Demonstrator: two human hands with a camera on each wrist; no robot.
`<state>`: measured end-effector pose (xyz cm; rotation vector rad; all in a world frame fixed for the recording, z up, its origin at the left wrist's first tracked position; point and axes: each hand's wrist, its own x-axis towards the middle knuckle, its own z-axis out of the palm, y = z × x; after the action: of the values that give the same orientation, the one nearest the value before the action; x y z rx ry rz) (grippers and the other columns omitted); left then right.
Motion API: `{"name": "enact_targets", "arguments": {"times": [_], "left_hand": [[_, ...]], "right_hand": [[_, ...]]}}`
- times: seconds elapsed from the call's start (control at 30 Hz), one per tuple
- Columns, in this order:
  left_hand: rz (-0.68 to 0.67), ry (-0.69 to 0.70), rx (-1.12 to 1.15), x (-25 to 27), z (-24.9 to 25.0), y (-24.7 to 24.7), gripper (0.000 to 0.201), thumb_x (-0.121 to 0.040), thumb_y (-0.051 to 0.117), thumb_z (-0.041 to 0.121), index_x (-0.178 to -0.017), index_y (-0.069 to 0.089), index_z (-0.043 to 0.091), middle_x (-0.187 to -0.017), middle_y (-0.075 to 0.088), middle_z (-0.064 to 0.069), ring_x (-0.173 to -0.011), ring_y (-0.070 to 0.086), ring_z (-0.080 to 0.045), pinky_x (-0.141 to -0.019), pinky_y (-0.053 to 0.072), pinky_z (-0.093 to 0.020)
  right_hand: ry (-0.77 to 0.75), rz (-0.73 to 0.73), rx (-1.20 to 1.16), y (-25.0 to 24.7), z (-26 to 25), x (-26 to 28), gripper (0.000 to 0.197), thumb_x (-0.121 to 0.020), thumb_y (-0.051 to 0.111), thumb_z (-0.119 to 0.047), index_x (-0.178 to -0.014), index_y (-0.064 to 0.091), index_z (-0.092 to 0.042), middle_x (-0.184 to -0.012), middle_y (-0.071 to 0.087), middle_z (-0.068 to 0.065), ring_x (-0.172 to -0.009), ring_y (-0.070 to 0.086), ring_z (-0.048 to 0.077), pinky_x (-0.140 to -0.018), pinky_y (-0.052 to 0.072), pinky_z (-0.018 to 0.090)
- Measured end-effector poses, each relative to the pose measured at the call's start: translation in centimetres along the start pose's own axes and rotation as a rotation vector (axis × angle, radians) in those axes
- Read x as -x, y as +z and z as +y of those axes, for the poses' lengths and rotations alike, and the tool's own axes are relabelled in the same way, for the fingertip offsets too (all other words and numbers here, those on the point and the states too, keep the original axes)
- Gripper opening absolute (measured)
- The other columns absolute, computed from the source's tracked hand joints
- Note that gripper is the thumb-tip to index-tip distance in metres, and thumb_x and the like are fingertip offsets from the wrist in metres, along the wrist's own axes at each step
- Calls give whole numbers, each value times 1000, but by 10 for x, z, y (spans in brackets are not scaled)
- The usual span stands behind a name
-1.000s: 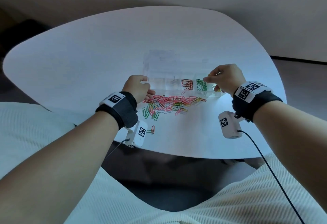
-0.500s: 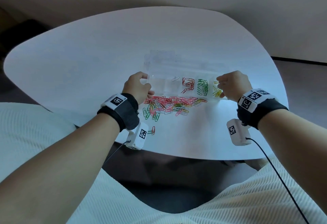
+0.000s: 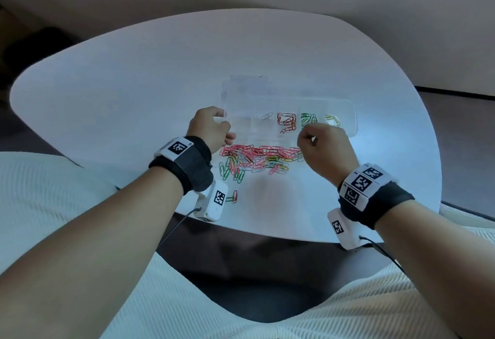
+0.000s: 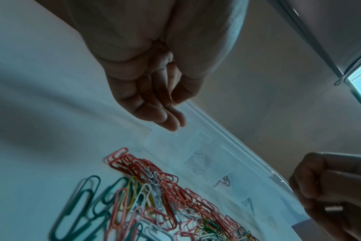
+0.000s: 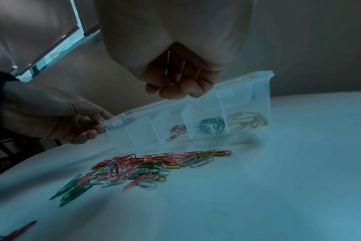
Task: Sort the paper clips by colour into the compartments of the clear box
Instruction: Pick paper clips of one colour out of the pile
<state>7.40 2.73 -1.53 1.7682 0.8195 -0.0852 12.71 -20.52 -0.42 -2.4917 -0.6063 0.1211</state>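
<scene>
The clear box (image 3: pixel 351 121) lies on the white table with its lid (image 3: pixel 249 87) open behind it. Its compartments hold white clips (image 3: pixel 266 117), red clips (image 3: pixel 288 123), green clips (image 3: pixel 308 119) and yellow clips (image 3: pixel 332 120). A mixed pile of paper clips (image 3: pixel 257 156) lies just in front of the box. My left hand (image 3: pixel 211 127) grips the box's left end (image 5: pixel 113 124). My right hand (image 3: pixel 321 145) hovers over the pile's right end, its fingers (image 5: pixel 175 91) curled, with thin clips showing in the palm.
Two stray clips (image 3: pixel 232 198) lie near the table's front edge beside my left wrist camera. The round white table (image 3: pixel 160 70) has bare surface to the left, right and behind the box. My lap is below the front edge.
My right hand went from over the green compartment to the yellow one at the box's right end, then drew back toward me over the pile. My left hand stayed on the box.
</scene>
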Motion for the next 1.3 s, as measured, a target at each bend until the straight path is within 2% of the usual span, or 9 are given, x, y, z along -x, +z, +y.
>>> {"name": "enact_targets", "arguments": {"times": [0.2, 0.47, 0.57, 0.67, 0.83, 0.9, 0.97, 1.1, 1.3], "left_hand": [[-10, -28, 6, -2, -3, -1, 39, -91, 46, 3, -130, 52, 7, -76, 70, -12, -61, 65, -21, -67, 56, -28], [-61, -54, 34, 2, 0, -6, 40, -93, 47, 3, -133, 50, 7, -75, 69, -12, -62, 63, -20, -65, 55, -25], [-70, -49, 15, 7, 2, -13, 28, -97, 51, 13, -123, 57, 8, -75, 70, -10, -60, 62, -19, -69, 55, -29], [-25, -55, -144, 12, 6, -20, 20, -96, 47, 15, -104, 64, 6, -73, 71, -8, -59, 63, -18, -65, 55, -30], [-164, -1, -661, 31, -7, -23, 9, -85, 61, 14, -80, 68, 16, -82, 73, -3, -77, 69, -22, -72, 55, -29], [-202, 17, -776, 36, -14, -21, 4, -83, 69, 19, -82, 65, 20, -89, 69, 0, -81, 64, -21, -68, 46, -25], [-201, 23, -798, 38, -22, -21, 10, -82, 72, 23, -87, 63, 22, -92, 62, 1, -83, 58, -20, -69, 42, -25], [-173, 40, -753, 38, -32, -12, 21, -81, 72, 26, -98, 62, 20, -101, 62, 0, -90, 58, -21, -73, 43, -26], [-178, 61, -745, 37, -37, -3, 22, -79, 73, 13, -100, 67, 17, -112, 67, -5, -97, 63, -24, -74, 45, -24]], "right_hand": [[184, -59, -74, 3, 2, 2, 21, -85, 52, -11, -88, 70, -22, -83, 64, -14, -70, 60, 16, -69, 46, 26], [227, -163, -76, 4, -3, 10, 20, -89, 54, -10, -93, 72, -17, -86, 67, -5, -80, 58, 12, -68, 39, 22], [242, -216, -60, 2, -3, 13, 20, -90, 54, -10, -95, 73, -15, -92, 70, -1, -79, 57, 12, -64, 38, 20], [263, -270, -40, 7, -2, 21, 21, -91, 55, -11, -98, 74, -16, -100, 71, -1, -83, 56, 10, -72, 38, 19], [60, -410, 15, 30, -22, 36, 22, -88, 62, -10, -102, 76, -20, -102, 73, -3, -81, 58, 7, -77, 44, 18], [-92, -509, 46, 42, -36, 42, 19, -89, 65, -16, -106, 75, -19, -103, 72, -2, -83, 61, 10, -83, 51, 27], [-210, -590, 63, 55, -50, 51, 23, -90, 66, -24, -112, 72, -21, -107, 69, 0, -89, 61, 15, -85, 52, 36], [-346, -663, 143, 80, -64, 63, 35, -90, 64, -25, -125, 65, -24, -122, 60, 4, -108, 54, 25, -87, 49, 40], [-312, -564, 169, 87, -50, 63, 22, -89, 60, -12, -103, 76, -16, -97, 68, 9, -89, 64, 33, -73, 53, 41]]}}
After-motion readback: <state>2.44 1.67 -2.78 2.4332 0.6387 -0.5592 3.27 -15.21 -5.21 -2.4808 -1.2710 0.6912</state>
